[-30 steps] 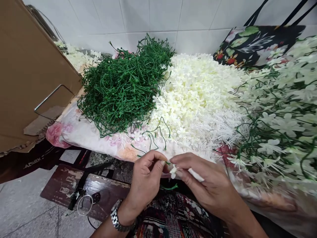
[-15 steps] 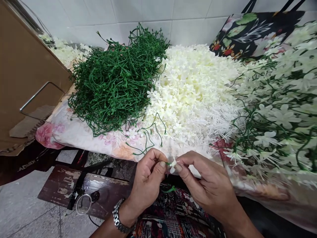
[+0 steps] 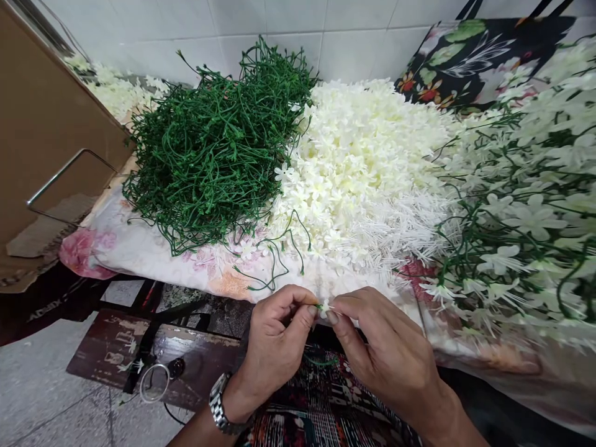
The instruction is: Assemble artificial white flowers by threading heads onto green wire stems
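Over the table's front edge, my left hand [image 3: 282, 341] pinches a green plastic stem [image 3: 321, 361] near its tip; the rest of it hangs below the fingers. A small white artificial flower [image 3: 325, 308] sits at that tip, between both hands. My right hand [image 3: 388, 351] is closed, thumb and forefinger pinching the flower from the other side. Part of the flower is hidden by the fingertips. Just beyond my hands lie a pile of white stamens [image 3: 405, 226], a heap of white petals [image 3: 358, 149] and a few loose green stems [image 3: 274, 264].
A large tangle of green stems [image 3: 218, 149] fills the left of the cloth-covered table [image 3: 153, 257]. Finished-looking white flowers on stems [image 3: 531, 223] crowd the right. A cardboard box [image 3: 51, 136] stands far left, a floral bag [image 3: 479, 62] at the back, a wooden bench [image 3: 195, 354] below.
Both hands have drawn slightly closer together around the flower, which is now more covered by the fingertips. The hanging stem has swung a little to the right.
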The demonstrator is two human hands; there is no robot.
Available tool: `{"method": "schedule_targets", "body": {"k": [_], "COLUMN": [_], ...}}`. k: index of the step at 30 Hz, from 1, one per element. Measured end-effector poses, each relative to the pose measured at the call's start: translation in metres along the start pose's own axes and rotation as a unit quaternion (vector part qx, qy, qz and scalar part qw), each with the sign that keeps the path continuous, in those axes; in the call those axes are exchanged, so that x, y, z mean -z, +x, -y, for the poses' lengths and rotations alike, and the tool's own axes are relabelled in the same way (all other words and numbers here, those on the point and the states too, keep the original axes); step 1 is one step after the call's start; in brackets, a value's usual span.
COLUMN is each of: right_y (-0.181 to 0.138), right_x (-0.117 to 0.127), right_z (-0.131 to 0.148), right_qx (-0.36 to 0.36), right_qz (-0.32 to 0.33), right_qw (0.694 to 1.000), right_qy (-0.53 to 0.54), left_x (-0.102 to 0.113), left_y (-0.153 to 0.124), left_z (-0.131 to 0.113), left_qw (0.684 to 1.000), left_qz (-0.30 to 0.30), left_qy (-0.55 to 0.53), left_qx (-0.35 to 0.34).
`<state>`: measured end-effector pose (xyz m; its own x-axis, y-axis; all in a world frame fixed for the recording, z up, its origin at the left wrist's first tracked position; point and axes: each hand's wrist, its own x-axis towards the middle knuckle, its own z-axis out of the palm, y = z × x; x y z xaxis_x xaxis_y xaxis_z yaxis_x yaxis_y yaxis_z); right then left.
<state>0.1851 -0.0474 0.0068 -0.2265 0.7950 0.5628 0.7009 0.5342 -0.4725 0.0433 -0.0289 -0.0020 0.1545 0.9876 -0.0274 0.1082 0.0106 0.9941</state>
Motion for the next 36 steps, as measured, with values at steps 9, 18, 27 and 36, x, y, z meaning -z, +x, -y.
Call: {"method": "schedule_targets", "body": {"k": [9, 18, 27, 36], "right_y": [-0.007, -0.013, -0.013, -0.014], "right_x": [-0.006, -0.014, -0.020, -0.023], "right_z": [-0.005, -0.014, -0.016, -0.020], "right_qx": [-0.040, -0.070, -0.076, -0.073], "right_qz": [-0.010, -0.026, -0.047, -0.051], "right_qw": [0.998, 0.996, 0.993, 0.992], "right_qy": [0.042, 0.050, 0.073, 0.092], "left_x": [-0.003, -0.009, -0.014, -0.014], "left_y": [0.000, 0.003, 0.006, 0.008], "left_z": [0.007, 0.011, 0.012, 0.010], "left_qw": [0.990, 0.983, 0.984, 0.983], "left_qz": [-0.013, -0.007, -0.016, -0.029], "left_qy": [0.096, 0.132, 0.136, 0.142], "left_qx": [-0.103, -0.126, -0.111, -0.115]}}
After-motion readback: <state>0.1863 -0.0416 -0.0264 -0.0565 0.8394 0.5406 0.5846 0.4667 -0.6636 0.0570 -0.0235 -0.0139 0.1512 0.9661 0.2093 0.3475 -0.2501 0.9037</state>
